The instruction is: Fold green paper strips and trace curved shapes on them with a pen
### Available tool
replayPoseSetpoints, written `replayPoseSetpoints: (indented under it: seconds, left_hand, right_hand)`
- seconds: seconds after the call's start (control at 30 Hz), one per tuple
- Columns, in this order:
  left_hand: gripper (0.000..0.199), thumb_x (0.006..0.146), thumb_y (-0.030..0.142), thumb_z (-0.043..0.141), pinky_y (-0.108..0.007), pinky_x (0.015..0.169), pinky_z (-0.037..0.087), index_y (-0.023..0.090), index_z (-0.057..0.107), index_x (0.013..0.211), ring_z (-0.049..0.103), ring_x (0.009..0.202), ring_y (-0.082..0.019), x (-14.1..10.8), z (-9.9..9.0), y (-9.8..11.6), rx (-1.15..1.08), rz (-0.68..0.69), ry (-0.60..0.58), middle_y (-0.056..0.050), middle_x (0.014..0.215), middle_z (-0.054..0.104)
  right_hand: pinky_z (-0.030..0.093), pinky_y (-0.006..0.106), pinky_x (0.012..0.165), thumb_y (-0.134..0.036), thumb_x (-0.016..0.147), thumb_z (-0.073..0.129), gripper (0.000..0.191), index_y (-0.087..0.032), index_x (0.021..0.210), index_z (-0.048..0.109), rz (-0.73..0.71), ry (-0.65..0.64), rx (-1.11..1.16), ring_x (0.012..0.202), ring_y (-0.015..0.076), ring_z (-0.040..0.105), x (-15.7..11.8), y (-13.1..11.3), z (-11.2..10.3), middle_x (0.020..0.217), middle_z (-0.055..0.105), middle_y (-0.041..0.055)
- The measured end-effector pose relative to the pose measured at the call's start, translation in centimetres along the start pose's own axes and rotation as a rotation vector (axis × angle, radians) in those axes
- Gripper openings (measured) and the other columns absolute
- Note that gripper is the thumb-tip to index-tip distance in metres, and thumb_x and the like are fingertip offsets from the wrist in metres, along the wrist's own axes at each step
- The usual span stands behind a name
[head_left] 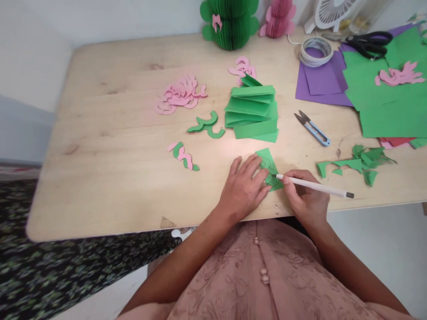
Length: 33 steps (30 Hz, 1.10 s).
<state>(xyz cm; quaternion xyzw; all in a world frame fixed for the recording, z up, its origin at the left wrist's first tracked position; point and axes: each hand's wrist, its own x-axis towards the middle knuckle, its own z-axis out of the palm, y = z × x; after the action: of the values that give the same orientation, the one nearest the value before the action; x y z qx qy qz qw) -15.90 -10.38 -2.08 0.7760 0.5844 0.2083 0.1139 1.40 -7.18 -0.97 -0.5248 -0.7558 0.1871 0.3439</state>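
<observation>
My left hand [245,184] lies with fingers spread on a small green paper piece [267,155], holding it against the table. Dark curved lines show on that paper. In my right hand [307,198] is a white pen [316,184], its dark tip touching the paper beside my left fingers. Just beyond my hands sits a stack of folded green paper strips [255,113]. Left of it are curved green cutouts [208,124] and a twisted pink-and-green paper piece [183,155]. Green scraps [363,162] lie right of my right hand.
Pink cutouts [182,95] are piled left of centre. Blue thread snips [313,129], a roll of tape [316,52], black-handled scissors [368,43], purple paper [322,82] and green sheets [383,106] lie to the right. Green [230,24] and pink honeycomb paper figures [277,20] and a white fan [333,13] stand behind.
</observation>
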Motion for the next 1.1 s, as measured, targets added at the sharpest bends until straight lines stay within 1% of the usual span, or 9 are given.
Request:
replayPoseSetpoints:
  seconds: [0.27, 1.1]
  left_hand:
    - [0.026, 0.093, 0.034, 0.051, -0.051, 0.114, 0.027, 0.017, 0.06, 0.111, 0.043, 0.134, -0.028, -0.01, -0.05, 0.09, 0.004, -0.006, -0.002, -0.014, 0.135, 0.055]
    - [0.027, 0.092, 0.033, 0.053, -0.052, 0.114, 0.026, 0.016, 0.059, 0.112, 0.043, 0.135, -0.028, -0.04, 0.02, 0.06, -0.001, 0.001, 0.0, -0.015, 0.136, 0.054]
  right_hand:
    - [0.05, 0.031, 0.061, -0.031, 0.086, 0.059, 0.011, -0.023, 0.08, 0.064, -0.015, -0.023, 0.002, 0.066, 0.0164, 0.063, 0.38, 0.1, 0.29, 0.075, 0.068, 0.0011]
    - [0.048, 0.03, 0.06, -0.028, 0.086, 0.06, 0.01, -0.022, 0.081, 0.063, -0.061, -0.003, -0.021, 0.067, 0.0163, 0.064, 0.1, 0.14, -0.06, 0.075, 0.068, 0.0016]
